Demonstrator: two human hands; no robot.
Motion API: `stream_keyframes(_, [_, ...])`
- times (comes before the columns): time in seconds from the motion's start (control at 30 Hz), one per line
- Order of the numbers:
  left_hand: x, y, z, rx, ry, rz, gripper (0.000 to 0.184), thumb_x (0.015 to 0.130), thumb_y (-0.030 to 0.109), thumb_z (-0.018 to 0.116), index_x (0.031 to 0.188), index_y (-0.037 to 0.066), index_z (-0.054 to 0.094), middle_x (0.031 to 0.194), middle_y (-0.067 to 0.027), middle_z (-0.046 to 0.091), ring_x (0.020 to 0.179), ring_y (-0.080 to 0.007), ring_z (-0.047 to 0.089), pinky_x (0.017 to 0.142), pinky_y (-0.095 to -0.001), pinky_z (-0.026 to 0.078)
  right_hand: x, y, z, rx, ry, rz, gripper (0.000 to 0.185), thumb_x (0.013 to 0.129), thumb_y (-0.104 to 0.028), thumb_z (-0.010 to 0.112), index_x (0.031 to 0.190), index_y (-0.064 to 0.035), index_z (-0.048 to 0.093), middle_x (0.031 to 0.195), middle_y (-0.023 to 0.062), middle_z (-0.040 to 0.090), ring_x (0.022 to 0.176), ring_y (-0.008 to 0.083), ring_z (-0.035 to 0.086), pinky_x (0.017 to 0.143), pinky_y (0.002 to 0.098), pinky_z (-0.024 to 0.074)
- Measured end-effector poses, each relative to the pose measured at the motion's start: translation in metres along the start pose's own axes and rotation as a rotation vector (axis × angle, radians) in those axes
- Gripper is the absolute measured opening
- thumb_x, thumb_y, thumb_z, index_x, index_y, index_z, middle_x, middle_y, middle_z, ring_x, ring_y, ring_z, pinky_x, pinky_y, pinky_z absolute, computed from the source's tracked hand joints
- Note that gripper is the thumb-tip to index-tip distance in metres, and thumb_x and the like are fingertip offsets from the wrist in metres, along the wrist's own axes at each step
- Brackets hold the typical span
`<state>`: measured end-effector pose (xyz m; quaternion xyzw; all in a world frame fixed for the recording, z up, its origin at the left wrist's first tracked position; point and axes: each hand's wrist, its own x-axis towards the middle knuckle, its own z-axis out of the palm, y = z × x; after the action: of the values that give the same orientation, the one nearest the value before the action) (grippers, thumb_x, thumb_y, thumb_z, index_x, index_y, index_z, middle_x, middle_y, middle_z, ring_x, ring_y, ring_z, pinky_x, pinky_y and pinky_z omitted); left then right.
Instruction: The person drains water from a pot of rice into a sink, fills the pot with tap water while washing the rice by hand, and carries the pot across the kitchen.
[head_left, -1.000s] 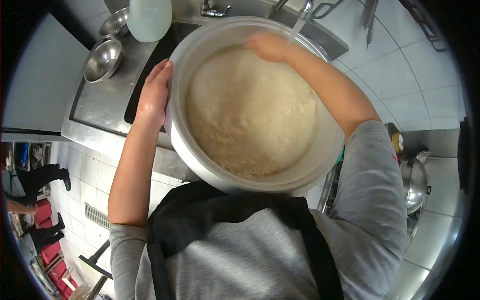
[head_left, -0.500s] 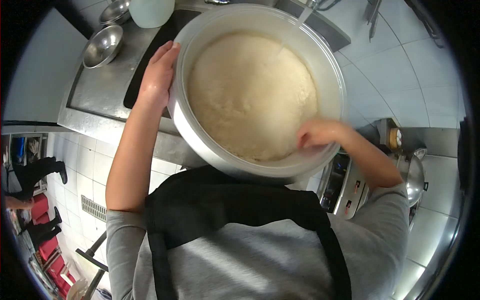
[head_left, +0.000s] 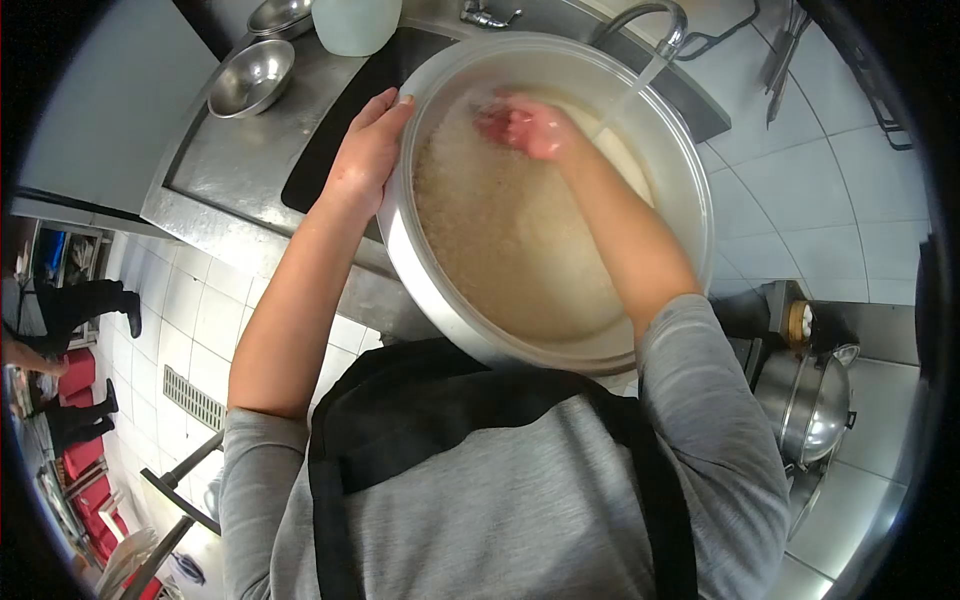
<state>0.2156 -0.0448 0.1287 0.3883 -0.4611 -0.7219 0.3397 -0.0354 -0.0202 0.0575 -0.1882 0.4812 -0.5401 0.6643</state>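
Observation:
A large silver metal pot [head_left: 400, 235] stands tilted at the sink, filled with cloudy, whitish water [head_left: 530, 240]. Pale grains that look like rice show under the surface. My left hand [head_left: 370, 145] grips the pot's left rim, with its thumb near the top edge. My right hand [head_left: 530, 128] is dipped into the water near the far side of the pot. Its fingers are partly under the surface and blurred, so whether they hold grains is hidden. Water runs from a curved faucet [head_left: 672, 42] into the pot at the upper right.
Two metal bowls, the nearer one [head_left: 252, 78] on the steel counter [head_left: 215, 185], stand at left beside a pale container [head_left: 357, 22]. A lidded metal pot [head_left: 803, 405] sits at the right. Another person's legs [head_left: 85, 310] show at far left, above the tiled floor.
My right hand has moved from the pot's near right side to its far side, into the water. My left hand stays on the rim. The view has shifted slightly.

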Motion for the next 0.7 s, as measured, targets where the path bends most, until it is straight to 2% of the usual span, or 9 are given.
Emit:
stream_keyframes(0.07, [0.0,0.001,0.001,-0.02,-0.007,-0.001,0.058,0.088,0.031,0.054,0.133,-0.001,0.035,0.124,-0.0133,0.05,0.112,-0.0178,0.048,0.095,-0.0267,0.035,0.036,-0.007,-0.093,0.321,-0.097,0.072,0.033,0.09,-0.015,0.046,0.122,-0.0056,0.043,0.108,0.0204,0.058,0.099,0.0367,0.058,0.088,0.0446,0.0463])
stream_keyframes(0.13, [0.0,0.0,0.0,-0.028,-0.007,0.001,0.058,0.088,0.031,0.054,0.132,-0.001,0.035,0.124,-0.0134,0.05,0.112,-0.018,0.048,0.094,-0.027,0.036,-0.009,-0.012,-0.098,0.359,0.32,-0.124,0.028,0.09,-0.017,0.047,0.115,-0.0054,0.047,0.105,0.02,0.059,0.095,0.0364,0.059,0.084,0.0437,0.0474])
stream_keyframes(0.2, [0.002,-0.002,-0.001,-0.024,-0.002,0.009,0.057,0.088,0.031,0.054,0.132,-0.001,0.036,0.124,-0.0133,0.05,0.111,-0.0184,0.048,0.094,-0.0273,0.036,-0.029,-0.02,-0.135,0.162,0.529,-0.119,0.033,0.089,-0.021,0.049,0.119,-0.008,0.046,0.113,0.0196,0.056,0.104,0.0358,0.054,0.086,0.0436,0.045])
stream_keyframes(0.3, [0.0,0.003,0.004,0.018,0.034,0.002,0.055,0.088,0.03,0.054,0.131,0.0,0.038,0.122,-0.0128,0.051,0.111,-0.0188,0.049,0.094,-0.0276,0.037,-0.047,-0.011,-0.187,-1.104,0.804,-0.313,0.045,0.088,-0.029,0.047,0.13,-0.0153,0.038,0.123,0.0166,0.05,0.118,0.0359,0.043,0.092,0.0463,0.0396])
stream_keyframes(0.4, [0.005,-0.002,0.0,0.014,0.017,-0.008,0.053,0.088,0.03,0.054,0.129,0.001,0.04,0.121,-0.0122,0.052,0.11,-0.0188,0.05,0.093,-0.0278,0.037,-0.059,0.022,-0.134,-1.856,0.771,-0.374,0.051,0.088,-0.036,0.044,0.136,-0.0221,0.033,0.134,0.0134,0.039,0.126,0.036,0.032,0.098,0.0529,0.0311])
stream_keyframes(0.47, [0.004,-0.001,0.0,0.008,0.018,0.0,0.053,0.087,0.03,0.054,0.129,0.001,0.04,0.121,-0.012,0.052,0.109,-0.0186,0.05,0.093,-0.0277,0.037,-0.068,0.035,-0.069,-1.925,0.685,-0.347,0.052,0.085,-0.04,0.046,0.134,-0.0232,0.037,0.139,0.0142,0.032,0.126,0.0365,0.032,0.098,0.0587,0.0261])
stream_keyframes(0.53, [0.005,-0.003,0.0,0.012,0.02,0.008,0.053,0.087,0.03,0.054,0.129,0.001,0.04,0.121,-0.0118,0.053,0.109,-0.0185,0.05,0.093,-0.0276,0.037,-0.056,0.05,-0.048,-1.956,0.434,-0.269,0.055,0.083,-0.044,0.048,0.133,-0.0226,0.039,0.143,0.0159,0.023,0.128,0.0399,0.026,0.098,0.0629,0.0228])
stream_keyframes(0.6, [0.006,-0.005,-0.001,0.025,0.016,0.021,0.053,0.087,0.03,0.055,0.129,0.001,0.041,0.121,-0.0117,0.053,0.109,-0.0185,0.05,0.093,-0.0274,0.037,-0.058,0.073,-0.02,-2.218,0.341,-0.359,0.059,0.082,-0.048,0.048,0.135,-0.0239,0.037,0.144,0.0162,0.022,0.129,0.0434,0.021,0.098,0.0633,0.0216])
stream_keyframes(0.7, [-0.001,0.002,0.0,0.03,-0.038,0.035,0.064,0.087,0.029,0.054,0.133,-0.006,0.029,0.128,-0.0186,0.044,0.117,-0.0241,0.043,0.097,-0.0292,0.033,-0.107,0.092,0.025,-2.106,0.011,-0.613,0.06,0.08,-0.047,0.054,0.133,-0.0245,0.04,0.145,0.0142,0.02,0.131,0.0443,0.017,0.098,0.0615,0.0203])
